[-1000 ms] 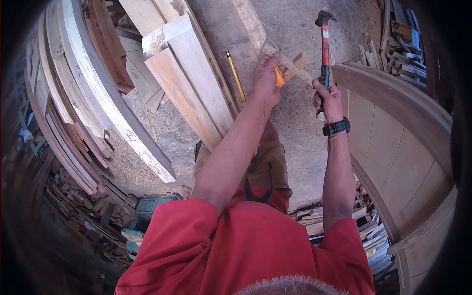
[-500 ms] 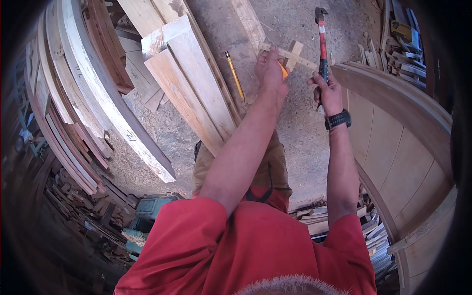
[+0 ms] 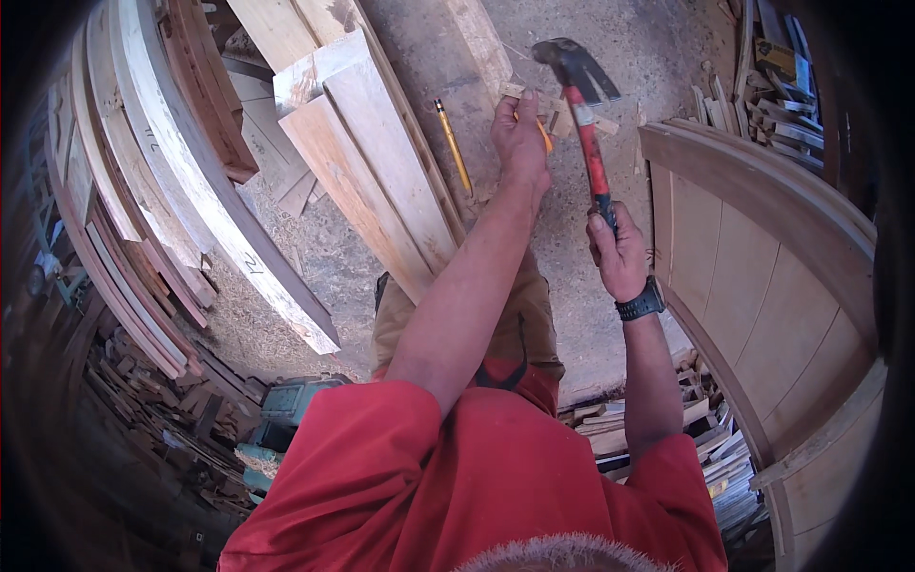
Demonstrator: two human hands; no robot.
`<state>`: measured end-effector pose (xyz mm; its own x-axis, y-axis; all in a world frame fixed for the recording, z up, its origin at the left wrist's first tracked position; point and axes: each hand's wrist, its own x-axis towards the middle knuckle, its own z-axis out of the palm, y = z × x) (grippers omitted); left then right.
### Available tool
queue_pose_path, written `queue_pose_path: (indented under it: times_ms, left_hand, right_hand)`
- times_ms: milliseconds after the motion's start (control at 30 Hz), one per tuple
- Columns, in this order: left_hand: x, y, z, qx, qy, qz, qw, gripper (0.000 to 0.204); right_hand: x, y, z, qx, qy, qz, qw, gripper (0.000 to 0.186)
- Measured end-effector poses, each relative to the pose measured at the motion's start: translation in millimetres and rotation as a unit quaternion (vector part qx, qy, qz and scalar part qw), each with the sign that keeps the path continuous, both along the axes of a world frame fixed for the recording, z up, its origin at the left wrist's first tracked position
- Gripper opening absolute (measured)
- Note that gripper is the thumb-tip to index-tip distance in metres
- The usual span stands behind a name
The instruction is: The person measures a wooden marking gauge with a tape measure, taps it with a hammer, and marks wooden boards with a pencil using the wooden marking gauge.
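My left hand (image 3: 519, 138) is closed on a small light wooden strip (image 3: 511, 90), with an orange object (image 3: 545, 133) partly hidden beside its fingers. Crossed small wood pieces (image 3: 562, 119) lie just right of it, partly behind the hammer. In my right hand (image 3: 620, 248) is a claw hammer (image 3: 596, 162) with a red and black handle, its dark head raised over those pieces near my left hand. A yellow pencil-like tool (image 3: 454, 148) lies left of my left hand.
Stacked boards (image 3: 372, 172) run along the left of my hands. Curved white timbers (image 3: 191, 191) and scrap wood (image 3: 162, 410) fill the far left. A curved panelled wooden piece (image 3: 762, 276) stands at right, with offcuts (image 3: 782, 124) behind it and a teal case (image 3: 286, 410) low left.
My right hand has moved down and left, swinging the hammer's head leftward over the small wood pieces. My left hand has shifted slightly, still holding the strip.
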<state>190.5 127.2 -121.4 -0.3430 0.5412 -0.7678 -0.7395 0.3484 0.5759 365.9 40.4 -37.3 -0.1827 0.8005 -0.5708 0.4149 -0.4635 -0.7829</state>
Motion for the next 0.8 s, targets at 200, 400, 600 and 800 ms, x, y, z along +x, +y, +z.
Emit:
queue_pose_path:
  times_ms: [200, 400, 600, 800]
  left_hand:
    - [3.4, 0.6, -10.8, 0.045, 0.03, 0.032, 0.998, 0.012]
    - [6.2, 0.1, -14.8, 0.031, 0.024, 0.037, 0.999, 0.013]
    - [4.2, 2.2, -14.8, 0.049, 0.055, 0.042, 0.996, 0.013]
    - [7.2, -0.8, -11.1, 0.051, 0.021, 0.034, 0.998, 0.01]
  right_hand:
    - [-2.5, -1.4, 0.3, 0.016, -0.051, 0.086, 0.995, 0.022]
    - [-5.1, -3.4, -3.2, -0.001, -0.058, 0.076, 0.995, 0.024]
    - [-5.0, -9.0, -1.9, -0.004, -0.025, 0.058, 0.998, 0.026]
    - [-5.7, -4.2, -7.1, -0.007, -0.047, 0.068, 0.997, 0.027]
